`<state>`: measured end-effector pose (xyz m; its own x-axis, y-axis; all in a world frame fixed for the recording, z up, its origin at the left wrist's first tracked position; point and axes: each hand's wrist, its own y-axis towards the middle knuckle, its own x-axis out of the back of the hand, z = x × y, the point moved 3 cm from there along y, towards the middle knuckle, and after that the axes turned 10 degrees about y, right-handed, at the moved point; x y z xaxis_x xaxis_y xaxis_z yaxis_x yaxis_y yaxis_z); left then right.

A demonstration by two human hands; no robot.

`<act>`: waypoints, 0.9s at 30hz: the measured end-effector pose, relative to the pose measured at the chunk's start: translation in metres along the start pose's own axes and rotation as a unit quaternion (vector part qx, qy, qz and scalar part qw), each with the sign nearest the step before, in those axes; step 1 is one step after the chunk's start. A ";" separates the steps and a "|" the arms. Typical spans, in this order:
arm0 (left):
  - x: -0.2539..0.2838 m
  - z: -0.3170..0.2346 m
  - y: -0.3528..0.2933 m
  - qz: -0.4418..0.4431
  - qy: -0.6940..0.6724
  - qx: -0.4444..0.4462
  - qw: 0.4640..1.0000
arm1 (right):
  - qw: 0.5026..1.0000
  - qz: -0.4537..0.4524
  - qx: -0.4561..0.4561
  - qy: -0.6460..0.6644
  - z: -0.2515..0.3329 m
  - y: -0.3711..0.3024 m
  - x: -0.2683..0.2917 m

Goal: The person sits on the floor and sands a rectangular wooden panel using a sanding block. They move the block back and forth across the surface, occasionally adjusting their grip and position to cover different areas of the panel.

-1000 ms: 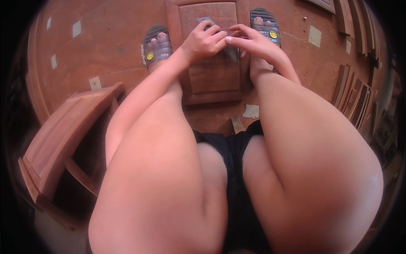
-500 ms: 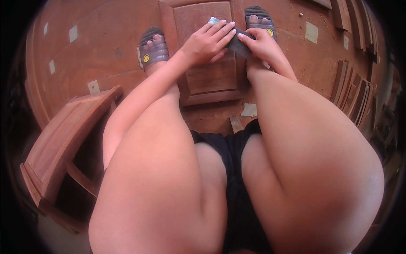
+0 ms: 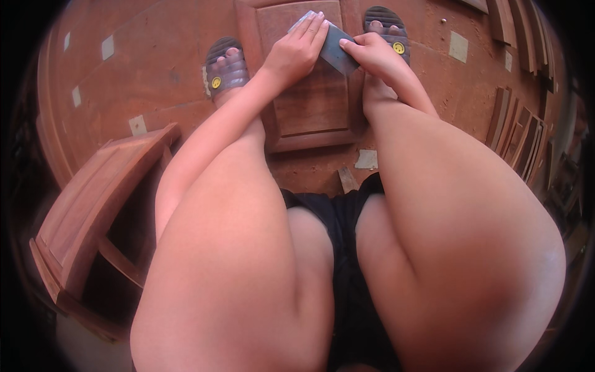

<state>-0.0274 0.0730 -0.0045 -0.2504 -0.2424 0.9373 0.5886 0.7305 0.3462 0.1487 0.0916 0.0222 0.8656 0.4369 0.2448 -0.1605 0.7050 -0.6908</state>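
Note:
A thin grey sheet that looks like sandpaper (image 3: 338, 51) is over the upper part of a reddish-brown wooden panel door (image 3: 310, 105) lying between my feet. My right hand (image 3: 375, 57) pinches the sheet's right edge, with its thumb on top and its other fingers hidden. My left hand (image 3: 296, 51) lies across the left part of the sheet. Its fingers are stretched out side by side, and its thumb is out of sight. One pale corner of the sheet shows past the left fingertips. I cannot tell how firmly the sheet touches the wood.
My sandalled feet (image 3: 226, 71) flank the panel door on the reddish-brown floor surface (image 3: 167, 56). Another wooden panel piece (image 3: 102, 192) leans at the left. Wooden strips (image 3: 514, 127) are stacked at the right, with longer boards (image 3: 520, 34) beyond. Pale patches (image 3: 457, 47) dot the floor.
My left hand has slid a little away from me and left along the sheet, its fingers closer together. My right hand has shifted slightly left, and more of the sheet shows.

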 end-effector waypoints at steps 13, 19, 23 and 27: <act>-0.006 0.005 0.005 0.031 0.057 0.012 0.998 | 0.997 0.038 -0.024 0.056 -0.013 0.021 -0.011; -0.002 0.015 0.007 0.035 0.002 0.023 0.999 | 0.979 0.140 -0.114 0.090 0.004 0.010 -0.017; -0.006 0.019 0.008 0.032 0.021 0.034 0.999 | 0.981 0.142 -0.089 0.093 0.002 0.015 -0.019; 0.001 0.011 0.000 0.023 0.007 0.014 1.000 | 0.974 0.187 -0.059 0.114 0.000 0.001 -0.020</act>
<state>-0.0365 0.0796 -0.0045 -0.2127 -0.2162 0.9529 0.5780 0.7584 0.3012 0.1314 0.0839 0.0168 0.8420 0.5060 -0.1871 -0.4405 0.4446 -0.7799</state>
